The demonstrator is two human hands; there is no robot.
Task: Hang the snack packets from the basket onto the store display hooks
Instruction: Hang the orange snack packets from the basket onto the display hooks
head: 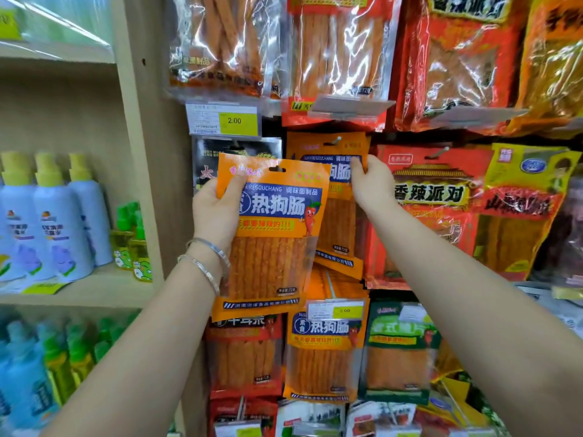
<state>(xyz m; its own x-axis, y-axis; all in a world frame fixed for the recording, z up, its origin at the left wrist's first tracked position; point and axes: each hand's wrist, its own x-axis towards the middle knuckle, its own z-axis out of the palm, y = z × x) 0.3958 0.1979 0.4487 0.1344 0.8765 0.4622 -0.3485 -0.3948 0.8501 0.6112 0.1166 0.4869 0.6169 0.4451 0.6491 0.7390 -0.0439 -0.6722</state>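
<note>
1. Your left hand (217,212) presses its thumb flat on the front of a flat orange plastic snack packet with a blue label band (271,247). The other fingers are curled behind the top left corner, so the packet is pinched there and hangs slightly tilted in front of the display.
2. The packet's hang hole sits at its top edge, just right of your thumb, and is on no hook.
3. Your right hand (372,184) curls its fingers over the upper right edge of the matching hung orange packets (337,222), gripping them just below their metal display hook (337,141).
4. The held packet overlaps the left side of those hung packets.
5. Two silver bangles (206,261) circle your left wrist.
6. A yellow price tag reading 2.00 (235,121) sits above the held packet.
7. A red packet (432,197) hangs just right of your right hand.
8. Pale blue spray bottles (63,222) stand on the beige shelf (94,288) at far left.
</note>
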